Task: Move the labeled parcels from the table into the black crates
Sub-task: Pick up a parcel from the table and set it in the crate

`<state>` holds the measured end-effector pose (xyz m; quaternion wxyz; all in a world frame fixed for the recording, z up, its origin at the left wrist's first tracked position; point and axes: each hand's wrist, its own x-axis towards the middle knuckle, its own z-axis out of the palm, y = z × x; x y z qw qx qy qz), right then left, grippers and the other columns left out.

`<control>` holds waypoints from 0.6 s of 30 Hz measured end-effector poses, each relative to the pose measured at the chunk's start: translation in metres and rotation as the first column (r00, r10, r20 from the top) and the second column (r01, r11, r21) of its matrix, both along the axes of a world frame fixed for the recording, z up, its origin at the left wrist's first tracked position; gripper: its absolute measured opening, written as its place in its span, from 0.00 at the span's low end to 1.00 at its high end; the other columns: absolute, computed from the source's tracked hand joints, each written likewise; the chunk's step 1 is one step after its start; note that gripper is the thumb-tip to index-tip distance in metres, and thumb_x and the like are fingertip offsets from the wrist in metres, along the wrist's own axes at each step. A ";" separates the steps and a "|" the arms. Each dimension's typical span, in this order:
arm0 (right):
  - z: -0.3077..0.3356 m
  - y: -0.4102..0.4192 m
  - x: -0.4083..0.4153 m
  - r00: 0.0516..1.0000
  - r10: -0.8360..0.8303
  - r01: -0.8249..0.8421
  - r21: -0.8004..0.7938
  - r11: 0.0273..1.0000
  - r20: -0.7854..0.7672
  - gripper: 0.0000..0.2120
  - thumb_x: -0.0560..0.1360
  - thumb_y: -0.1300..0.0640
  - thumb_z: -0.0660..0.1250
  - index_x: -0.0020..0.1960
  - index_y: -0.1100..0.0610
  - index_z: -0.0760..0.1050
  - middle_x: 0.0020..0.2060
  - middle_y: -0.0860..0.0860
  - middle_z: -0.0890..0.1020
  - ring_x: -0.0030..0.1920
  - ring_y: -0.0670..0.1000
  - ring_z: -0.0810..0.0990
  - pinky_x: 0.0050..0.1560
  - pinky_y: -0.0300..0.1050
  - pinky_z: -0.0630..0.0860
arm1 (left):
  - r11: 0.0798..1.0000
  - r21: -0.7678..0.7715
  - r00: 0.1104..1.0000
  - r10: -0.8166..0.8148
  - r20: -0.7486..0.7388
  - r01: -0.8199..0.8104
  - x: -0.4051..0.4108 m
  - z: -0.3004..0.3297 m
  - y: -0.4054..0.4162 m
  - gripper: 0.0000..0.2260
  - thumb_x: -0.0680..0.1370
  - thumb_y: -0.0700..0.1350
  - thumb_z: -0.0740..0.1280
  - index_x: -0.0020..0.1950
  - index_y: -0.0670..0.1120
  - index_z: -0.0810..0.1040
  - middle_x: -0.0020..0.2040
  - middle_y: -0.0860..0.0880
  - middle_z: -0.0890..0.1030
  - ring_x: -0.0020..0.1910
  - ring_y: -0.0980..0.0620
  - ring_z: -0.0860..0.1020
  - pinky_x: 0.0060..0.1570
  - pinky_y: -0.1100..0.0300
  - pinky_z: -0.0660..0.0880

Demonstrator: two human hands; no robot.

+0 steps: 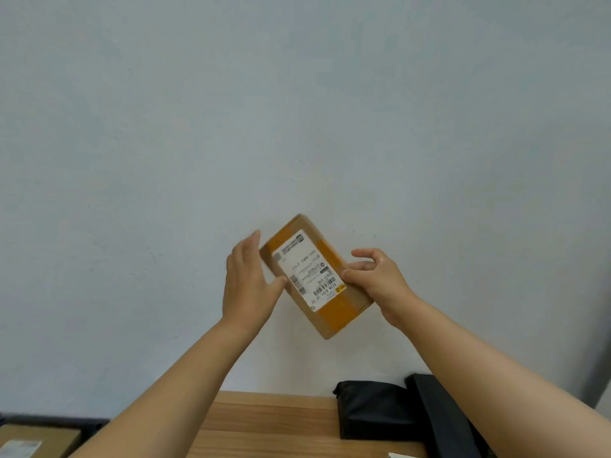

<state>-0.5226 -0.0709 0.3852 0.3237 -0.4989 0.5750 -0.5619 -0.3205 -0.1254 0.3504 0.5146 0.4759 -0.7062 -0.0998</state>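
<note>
Head view: I hold a tan cardboard parcel (pixel 317 276) up before a pale blue-grey wall (pixel 297 110). My left hand (pixel 246 285) presses its left edge with straight fingers; my right hand (pixel 380 279) pinches its right side. Its white barcode label (pixel 305 271) is too blurred to read. A wooden worktop (pixel 274 424) lies below.

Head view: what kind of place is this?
Probably a small parcel-sorting or packing station indoors, though little shows. Both hands hold up a cardboard parcel with a printed shipping label; below is a wooden table against a plain pale wall, with another labelled box at lower left.
</note>
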 end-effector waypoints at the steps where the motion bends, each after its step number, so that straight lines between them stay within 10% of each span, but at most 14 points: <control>1: 0.003 0.001 -0.001 0.999 0.006 -0.006 0.016 1.000 -0.053 0.23 0.70 0.63 0.72 0.63 0.55 0.69 0.46 0.51 0.83 0.41 0.50 0.84 0.36 0.41 0.78 | 0.996 -0.095 0.994 0.015 0.106 -0.005 0.001 0.005 0.001 0.34 0.73 0.46 0.70 0.75 0.50 0.57 0.73 0.49 0.60 0.73 0.49 0.57 0.69 0.51 0.61; 8: 0.019 0.006 0.005 0.897 0.150 -0.097 0.147 0.984 -0.415 0.29 0.69 0.63 0.72 0.65 0.51 0.65 0.47 0.49 0.84 0.44 0.50 0.84 0.44 0.45 0.82 | 0.985 -0.109 0.740 -0.026 0.672 0.134 -0.007 0.023 0.000 0.22 0.78 0.48 0.61 0.73 0.53 0.64 0.71 0.55 0.68 0.74 0.51 0.54 0.72 0.54 0.48; 18: 0.013 0.002 0.015 0.801 -0.083 0.067 -0.050 0.997 -0.593 0.38 0.66 0.51 0.73 0.72 0.43 0.59 0.63 0.44 0.71 0.63 0.49 0.70 0.63 0.55 0.72 | 0.941 0.266 0.863 -0.304 0.404 0.207 0.014 0.009 0.004 0.08 0.78 0.47 0.62 0.55 0.54 0.77 0.49 0.56 0.80 0.47 0.56 0.78 0.45 0.55 0.78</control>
